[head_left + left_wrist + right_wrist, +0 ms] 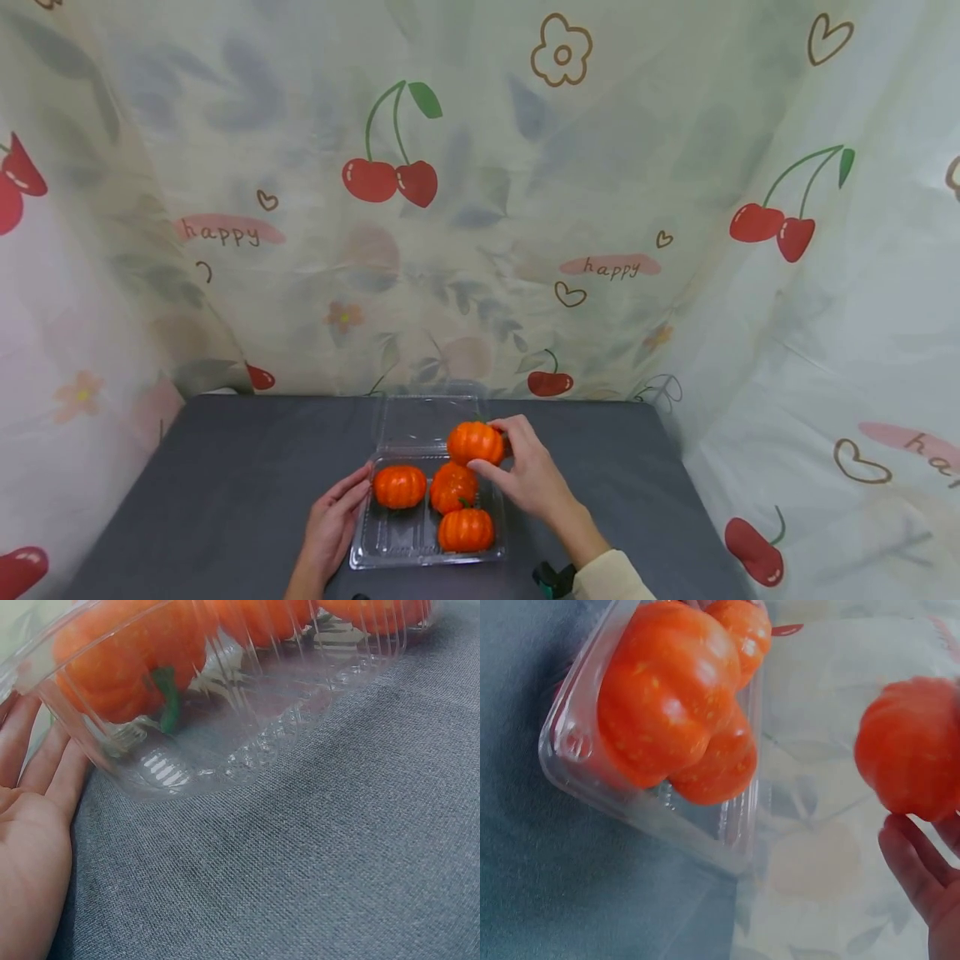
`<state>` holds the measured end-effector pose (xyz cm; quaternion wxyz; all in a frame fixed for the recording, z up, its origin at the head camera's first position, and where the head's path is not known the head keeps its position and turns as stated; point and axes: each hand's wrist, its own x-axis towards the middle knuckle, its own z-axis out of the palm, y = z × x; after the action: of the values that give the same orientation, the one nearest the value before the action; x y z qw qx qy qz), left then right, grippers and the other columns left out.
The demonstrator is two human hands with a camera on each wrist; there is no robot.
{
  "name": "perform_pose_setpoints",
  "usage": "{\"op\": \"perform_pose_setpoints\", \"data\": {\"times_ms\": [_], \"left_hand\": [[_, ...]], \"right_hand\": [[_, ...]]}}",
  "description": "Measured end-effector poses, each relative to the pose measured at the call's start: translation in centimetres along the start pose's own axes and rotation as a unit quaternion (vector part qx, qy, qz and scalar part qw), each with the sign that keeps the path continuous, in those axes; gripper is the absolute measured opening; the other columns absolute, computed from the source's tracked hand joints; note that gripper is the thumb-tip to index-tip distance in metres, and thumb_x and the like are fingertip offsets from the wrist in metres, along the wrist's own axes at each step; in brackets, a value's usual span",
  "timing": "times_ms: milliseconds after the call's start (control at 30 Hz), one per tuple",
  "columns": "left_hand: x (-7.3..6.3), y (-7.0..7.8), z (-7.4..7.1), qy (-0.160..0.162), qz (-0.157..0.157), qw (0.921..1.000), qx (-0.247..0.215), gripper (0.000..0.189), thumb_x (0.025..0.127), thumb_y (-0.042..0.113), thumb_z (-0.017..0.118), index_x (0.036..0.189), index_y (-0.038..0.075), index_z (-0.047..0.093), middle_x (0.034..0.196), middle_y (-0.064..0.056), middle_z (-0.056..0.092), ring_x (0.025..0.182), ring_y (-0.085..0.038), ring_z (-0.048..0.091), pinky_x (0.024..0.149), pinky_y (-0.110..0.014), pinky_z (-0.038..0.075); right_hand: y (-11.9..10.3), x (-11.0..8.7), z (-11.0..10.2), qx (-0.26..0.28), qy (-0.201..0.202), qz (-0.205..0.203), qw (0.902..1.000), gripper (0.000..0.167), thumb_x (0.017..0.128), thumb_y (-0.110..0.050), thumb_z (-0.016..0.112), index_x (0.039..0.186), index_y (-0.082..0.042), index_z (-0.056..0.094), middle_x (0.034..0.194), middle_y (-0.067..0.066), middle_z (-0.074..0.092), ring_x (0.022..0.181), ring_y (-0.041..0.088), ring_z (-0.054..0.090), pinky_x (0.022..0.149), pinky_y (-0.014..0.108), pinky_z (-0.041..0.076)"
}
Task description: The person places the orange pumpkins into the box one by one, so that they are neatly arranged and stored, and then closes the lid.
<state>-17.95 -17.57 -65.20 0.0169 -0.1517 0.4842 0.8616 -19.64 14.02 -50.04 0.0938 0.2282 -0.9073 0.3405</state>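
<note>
My right hand (528,471) grips a small orange pumpkin (476,442) between thumb and fingers, above the back right of a clear plastic clamshell box (397,546). The right wrist view shows this pumpkin (911,750) apart from the others. Three more pumpkins lie in the box: one at the left (399,487), one in the middle (453,487) and one at the front right (467,530). With fairly straight fingers, my left hand (333,521) touches the box's left side. A green stem (169,701) shows through the clear wall in the left wrist view.
The box's clear lid (431,421) stands raised at the back. Dark grey cloth covers the table (247,492). A patterned curtain (465,250) surrounds its back and sides. A small black and green object (553,579) shows near the right sleeve (611,575).
</note>
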Motion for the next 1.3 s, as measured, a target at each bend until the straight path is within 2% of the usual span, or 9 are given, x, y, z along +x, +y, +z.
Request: {"op": "perform_pose_setpoints", "data": {"times_ms": [167, 267, 400, 567, 800, 1000, 1133, 1300], "left_hand": [[0.2, 0.0, 0.0, 0.004, -0.006, 0.9999, -0.009, 0.036, 0.091, 0.009, 0.075, 0.126, 0.014, 0.073, 0.114, 0.016, 0.076, 0.113, 0.002, 0.067, 0.097, -0.016, 0.055], [0.3, -0.1, 0.0, 0.003, -0.006, 0.9999, -0.013, 0.035, 0.091, 0.009, 0.075, 0.125, 0.014, 0.073, 0.113, 0.015, 0.076, 0.113, 0.001, 0.068, 0.097, -0.016, 0.055], [0.3, -0.1, 0.0, 0.002, -0.005, 0.9998, -0.019, 0.034, 0.092, 0.007, 0.074, 0.125, 0.013, 0.073, 0.113, 0.015, 0.076, 0.113, 0.001, 0.068, 0.097, -0.017, 0.055], [0.3, 0.0, -0.1, 0.006, -0.009, 0.9998, -0.016, 0.037, 0.092, 0.008, 0.074, 0.129, 0.011, 0.071, 0.114, 0.015, 0.076, 0.113, 0.001, 0.068, 0.098, -0.017, 0.055], [0.2, 0.2, -0.1, 0.003, -0.025, 0.9997, -0.007, 0.041, 0.09, 0.011, 0.076, 0.131, 0.013, 0.07, 0.114, 0.017, 0.076, 0.113, 0.002, 0.067, 0.098, -0.016, 0.055], [0.0, 0.4, 0.0, 0.007, -0.018, 0.9998, 0.0, 0.045, 0.09, 0.012, 0.077, 0.134, 0.011, 0.068, 0.114, 0.017, 0.076, 0.112, 0.002, 0.068, 0.096, -0.016, 0.055], [0.0, 0.3, 0.0, 0.009, -0.022, 0.9997, 0.005, 0.049, 0.09, 0.012, 0.076, 0.137, 0.008, 0.064, 0.114, 0.017, 0.076, 0.112, 0.003, 0.068, 0.095, -0.016, 0.055], [0.0, 0.3, 0.0, 0.009, -0.021, 0.9997, 0.012, 0.057, 0.089, 0.015, 0.078, 0.142, 0.005, 0.059, 0.115, 0.017, 0.075, 0.113, 0.003, 0.067, 0.097, -0.016, 0.055]], "right_hand": [[-0.8, 0.0, 0.2, 0.003, -0.028, -0.024, 0.9993, 0.057, 0.085, -0.039, 0.083, 0.129, -0.017, 0.054, 0.122, -0.001, 0.052, 0.098, 0.006, 0.057, 0.085, 0.021, 0.059], [-1.1, 0.1, 0.4, -0.004, -0.032, -0.036, 0.9988, 0.055, 0.086, -0.037, 0.083, 0.129, -0.018, 0.054, 0.122, -0.002, 0.052, 0.098, 0.006, 0.055, 0.085, 0.023, 0.059], [-1.5, 0.3, 0.8, -0.015, -0.032, -0.057, 0.9978, 0.054, 0.087, -0.044, 0.08, 0.129, -0.019, 0.057, 0.119, -0.004, 0.056, 0.094, 0.005, 0.053, 0.081, 0.023, 0.057], [-2.1, 0.2, 1.5, 0.001, -0.049, -0.076, 0.9959, 0.054, 0.092, -0.052, 0.071, 0.134, -0.021, 0.056, 0.12, -0.004, 0.059, 0.095, 0.007, 0.056, 0.082, 0.026, 0.059], [-2.6, -0.5, 2.6, 0.018, -0.096, -0.065, 0.9931, 0.056, 0.093, -0.06, 0.064, 0.14, -0.031, 0.053, 0.127, -0.006, 0.06, 0.103, 0.009, 0.062, 0.088, 0.028, 0.061], [-3.3, -0.7, 3.4, 0.012, -0.128, -0.056, 0.9902, 0.055, 0.093, -0.061, 0.065, 0.135, -0.027, 0.056, 0.128, -0.005, 0.064, 0.104, 0.008, 0.063, 0.087, 0.024, 0.059], [-3.5, -1.1, 4.2, 0.014, -0.136, -0.057, 0.989, 0.053, 0.092, -0.058, 0.068, 0.133, -0.026, 0.057, 0.123, -0.006, 0.065, 0.1, 0.005, 0.062, 0.085, 0.022, 0.059], [-3.7, -1.5, 5.2, -0.006, -0.127, -0.061, 0.99, 0.053, 0.091, -0.059, 0.069, 0.131, -0.025, 0.059, 0.119, -0.007, 0.067, 0.098, 0.006, 0.061, 0.085, 0.021, 0.057]]}}
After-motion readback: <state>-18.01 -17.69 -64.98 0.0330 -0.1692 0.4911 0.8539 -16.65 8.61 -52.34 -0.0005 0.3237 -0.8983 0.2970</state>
